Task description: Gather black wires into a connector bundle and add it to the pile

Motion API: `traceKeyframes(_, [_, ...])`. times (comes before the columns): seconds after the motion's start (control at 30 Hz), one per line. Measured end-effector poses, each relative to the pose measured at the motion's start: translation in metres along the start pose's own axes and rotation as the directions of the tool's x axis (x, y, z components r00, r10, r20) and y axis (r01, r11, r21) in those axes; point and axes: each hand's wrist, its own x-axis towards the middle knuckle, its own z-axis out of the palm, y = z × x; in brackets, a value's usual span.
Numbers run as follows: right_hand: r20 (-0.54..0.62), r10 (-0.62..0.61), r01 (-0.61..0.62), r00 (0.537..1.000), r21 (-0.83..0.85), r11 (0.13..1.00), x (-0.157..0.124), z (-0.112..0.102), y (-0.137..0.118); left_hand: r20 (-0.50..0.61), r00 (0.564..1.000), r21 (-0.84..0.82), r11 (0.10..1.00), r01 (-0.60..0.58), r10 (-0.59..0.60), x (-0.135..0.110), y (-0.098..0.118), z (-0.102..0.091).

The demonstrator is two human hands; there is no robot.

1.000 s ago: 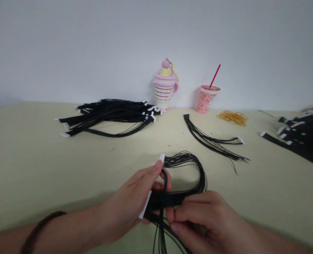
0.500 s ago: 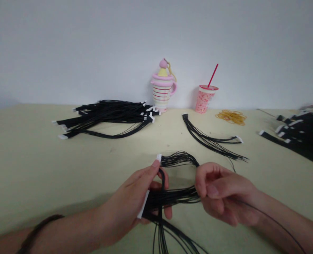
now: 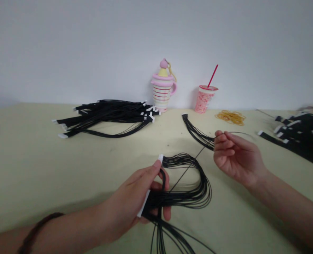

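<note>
My left hand [image 3: 143, 190] is closed on a black wire harness [image 3: 183, 198] at its connector end. A long white connector [image 3: 143, 204] lies against the palm, and a small white connector [image 3: 160, 158] pokes up by the thumb tip. The bundle loops out to the right and back, while loose wires hang down below the hand. Farther right and higher, my right hand [image 3: 237, 157] pinches a single black wire [image 3: 188, 168] between thumb and fingers. That wire runs taut and slanting from the bundle, its free end curving off to the right.
A pile of black wire harnesses [image 3: 111, 114] lies at back left, another pile [image 3: 307, 137] at right. One harness [image 3: 195, 131] lies partly behind my right hand. Yellow rubber bands [image 3: 230, 117], a pink striped cup [image 3: 161, 92] and a tumbler with straw [image 3: 204, 100] sit near the wall.
My right hand has let go of the looped bundle and moved up and away, drawing one wire out with it. The left hand stays in place with the harness.
</note>
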Motion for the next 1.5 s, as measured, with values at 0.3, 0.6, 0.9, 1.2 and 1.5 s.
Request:
traceKeyframes(0.3, [-0.195, -0.141, 0.166, 0.971, 0.116, 0.979, 0.025, -0.029, -0.023, -0.006, 1.0, -0.028, 1.0, -0.002, 0.002, 0.002, -0.003, -0.001])
traceKeyframes(0.6, [0.192, -0.091, 0.204, 0.977, -0.723, 0.66, -0.027, 0.032, 0.043, -0.005, 1.0, -0.02, 1.0, -0.001, 0.001, 0.001, -0.003, -0.002])
traceKeyframes(0.9, [0.46, -0.144, 0.48, 0.876, -0.802, 0.355, -0.041, 0.037, 0.064, 0.118, 0.992, 0.035, 0.999, 0.032, -0.036, 0.004, -0.004, -0.007])
traceKeyframes(1.2, [0.498, -0.093, 0.496, 0.862, -0.793, 0.354, -0.046, 0.041, 0.064, 0.124, 0.989, 0.107, 0.992, 0.062, -0.075, 0.001, -0.003, -0.007])
traceKeyframes(1.5, [0.47, -0.098, 0.476, 0.877, -0.823, 0.31, -0.048, 0.042, 0.065, 0.117, 0.99, 0.186, 0.981, 0.054, -0.077, -0.001, 0.001, -0.005])
